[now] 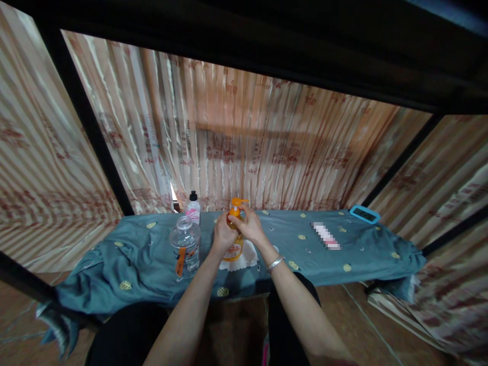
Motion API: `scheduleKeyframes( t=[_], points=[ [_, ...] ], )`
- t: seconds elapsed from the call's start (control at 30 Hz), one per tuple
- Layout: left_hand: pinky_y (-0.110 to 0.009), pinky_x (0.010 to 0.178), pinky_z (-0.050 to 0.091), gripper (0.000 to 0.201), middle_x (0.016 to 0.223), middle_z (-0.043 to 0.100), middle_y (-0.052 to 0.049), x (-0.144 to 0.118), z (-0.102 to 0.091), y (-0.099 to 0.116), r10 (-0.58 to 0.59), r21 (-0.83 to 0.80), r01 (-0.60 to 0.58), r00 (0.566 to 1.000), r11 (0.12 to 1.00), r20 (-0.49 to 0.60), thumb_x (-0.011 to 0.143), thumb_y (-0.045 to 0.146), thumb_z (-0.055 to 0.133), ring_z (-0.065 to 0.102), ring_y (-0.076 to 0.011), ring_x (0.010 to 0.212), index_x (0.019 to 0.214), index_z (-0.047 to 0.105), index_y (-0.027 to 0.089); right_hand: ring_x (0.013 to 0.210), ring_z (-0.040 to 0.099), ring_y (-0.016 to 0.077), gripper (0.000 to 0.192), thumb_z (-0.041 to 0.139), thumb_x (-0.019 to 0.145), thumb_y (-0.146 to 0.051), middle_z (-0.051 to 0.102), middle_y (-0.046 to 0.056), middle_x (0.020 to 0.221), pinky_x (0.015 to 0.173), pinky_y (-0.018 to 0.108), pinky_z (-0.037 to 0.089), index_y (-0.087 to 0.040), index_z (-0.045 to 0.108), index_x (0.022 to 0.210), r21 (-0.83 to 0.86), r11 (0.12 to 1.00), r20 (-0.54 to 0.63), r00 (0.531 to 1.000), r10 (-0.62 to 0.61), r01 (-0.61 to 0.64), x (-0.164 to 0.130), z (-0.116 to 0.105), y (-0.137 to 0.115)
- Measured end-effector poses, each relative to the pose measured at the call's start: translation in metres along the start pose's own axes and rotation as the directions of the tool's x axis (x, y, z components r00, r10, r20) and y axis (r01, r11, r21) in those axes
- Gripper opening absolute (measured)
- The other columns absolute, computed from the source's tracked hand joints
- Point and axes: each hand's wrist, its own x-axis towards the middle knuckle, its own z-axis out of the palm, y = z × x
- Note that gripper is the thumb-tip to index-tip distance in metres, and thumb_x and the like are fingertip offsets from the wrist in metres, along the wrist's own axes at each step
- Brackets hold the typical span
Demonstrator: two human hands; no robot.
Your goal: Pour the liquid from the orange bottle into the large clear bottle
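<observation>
Orange pump bottle stands on a white cloth mid-table. Left hand wraps its shoulder; right hand pinches the pump collar. Likely rigid plastic, light, maybe slick; the body gives the steadiest hold.

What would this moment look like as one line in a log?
left hand: grip on orange pump bottle | right hand: at its pump top | bottle: upright on white cloth | clear jar: beside, apart
</observation>
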Motion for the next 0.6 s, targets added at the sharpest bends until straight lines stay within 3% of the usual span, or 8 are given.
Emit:
scheduleKeyframes(
  t=[0.17, 0.27, 0.4, 0.6],
  points=[
    [-0.034, 0.078, 0.049, 0.038, 0.096, 0.064, -0.009, 0.0001, 0.0017, -0.0031, 0.005, -0.011, -0.005, 1.000, 1.000, 0.009, 0.063, 0.021, 0.065, 0.062, -0.0236, 0.089, 0.100, 0.055, 0.016, 0.090, 0.064, 0.0202, 0.029, 0.067, 0.081, -0.033, 0.067, 0.004, 0.099, 0.081, 0.042, 0.051, -0.016, 0.060, 0.104, 0.046, 0.999, 0.091, 0.996, -0.024, 0.020, 0.0005, -0.0026, 0.0005],
    [-0.033, 0.076, 0.049, 0.037, 0.095, 0.064, -0.009, -0.0001, 0.0033, -0.0056, -0.005, -0.020, 0.006, 1.000, 1.000, 0.024, 0.065, 0.021, 0.064, 0.063, -0.0231, 0.087, 0.100, 0.056, 0.016, 0.089, 0.063, 0.0218, 0.040, 0.070, 0.075, -0.041, 0.065, 0.005, 0.097, 0.081, 0.044, 0.050, -0.016, 0.059, 0.103, 0.005, 0.999, 0.020, 0.999, 0.048, -0.048, 0.0008, -0.0006, -0.0023],
    [-0.033, 0.076, 0.049, 0.033, 0.094, 0.064, -0.009, -0.0011, 0.0047, -0.0066, 0.004, 0.000, -0.004, 1.000, 1.000, 0.010, 0.066, 0.019, 0.063, 0.062, -0.0230, 0.088, 0.098, 0.056, 0.015, 0.083, 0.062, 0.0208, 0.035, 0.070, 0.075, -0.043, 0.064, 0.003, 0.086, 0.079, 0.043, 0.049, -0.016, 0.059, 0.093, -0.021, 0.994, -0.048, 0.994, 0.103, -0.104, -0.0013, 0.0024, -0.0026],
    [-0.034, 0.080, 0.049, 0.037, 0.096, 0.064, -0.009, -0.0017, 0.0052, -0.0072, 0.058, -0.025, -0.058, 0.998, 0.998, -0.014, 0.067, 0.021, 0.065, 0.061, -0.0231, 0.090, 0.101, 0.056, 0.015, 0.086, 0.064, 0.0189, 0.021, 0.062, 0.084, -0.029, 0.066, 0.003, 0.094, 0.080, 0.041, 0.051, -0.017, 0.060, 0.101, 0.082, 0.997, 0.073, 0.997, -0.017, 0.011, -0.0051, 0.0017, 0.0022]
  ],
)
